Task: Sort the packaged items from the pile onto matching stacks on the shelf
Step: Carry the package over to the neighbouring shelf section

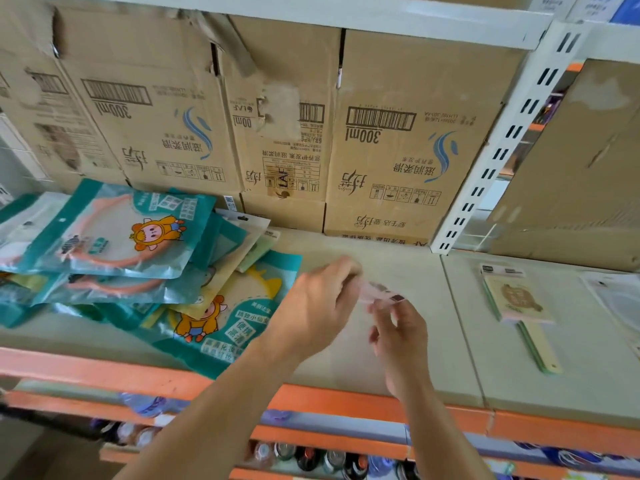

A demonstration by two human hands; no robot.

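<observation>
Head view: left hand (322,299) and right hand (398,336) both pinch a pink packet (381,293) over the shelf (408,254). Pile (114,244) looks big, one small stack (519,299) at right; likely early.

Bright, even light; faint shadows; glare on teal packets (114,233); motion blur smears the pink packet (381,293); wide-angle bending toward the edges

pile: i see teal pouches (114,237) with cartoon figures and pink rings inside, loosely overlapped at the left of the shelf (398,358).
pink pack (379,292): small, blurred, above the shelf, pinched between the left hand (322,306) and right hand (398,334).
stack: tan-fronted flat packs (519,301) with green handles, lying at the right, well apart from the pile.
</observation>
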